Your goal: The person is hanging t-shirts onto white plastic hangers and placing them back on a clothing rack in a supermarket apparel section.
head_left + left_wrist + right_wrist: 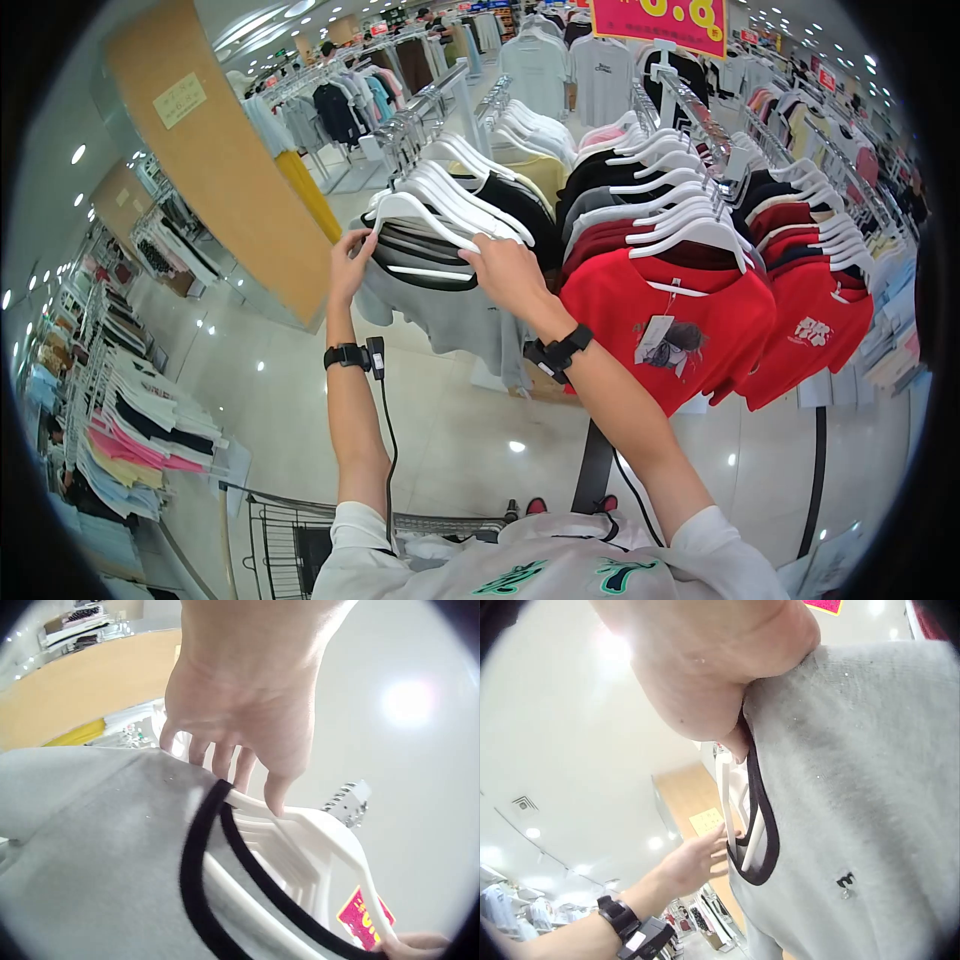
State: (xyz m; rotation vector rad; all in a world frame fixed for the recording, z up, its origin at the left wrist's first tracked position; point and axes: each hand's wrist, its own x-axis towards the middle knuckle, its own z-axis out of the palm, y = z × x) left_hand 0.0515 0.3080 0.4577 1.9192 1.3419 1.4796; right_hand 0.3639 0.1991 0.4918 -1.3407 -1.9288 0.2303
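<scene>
A grey shirt (430,315) with a black neckband hangs on a white hanger (415,215) at the front of the middle rack. My left hand (350,265) pinches the shirt's shoulder at one end of the hanger. In the left wrist view, the thumb (277,791) lies by the hanger and the fingers reach behind the cloth. At the opposite shoulder, my right hand (508,272) grips the shirt and hanger beside the neckband. A small dark letter-like mark (845,880) shows on the shirt's chest in the right wrist view; that hand's fingertips are mostly hidden.
Red shirts (670,310) on white hangers crowd the right side. Behind the grey shirt, more white hangers (450,190) hold dark garments. A tan pillar (220,150) stands to the left, and a wire cart (290,540) is near my body. A pink sign (660,22) tops the rack.
</scene>
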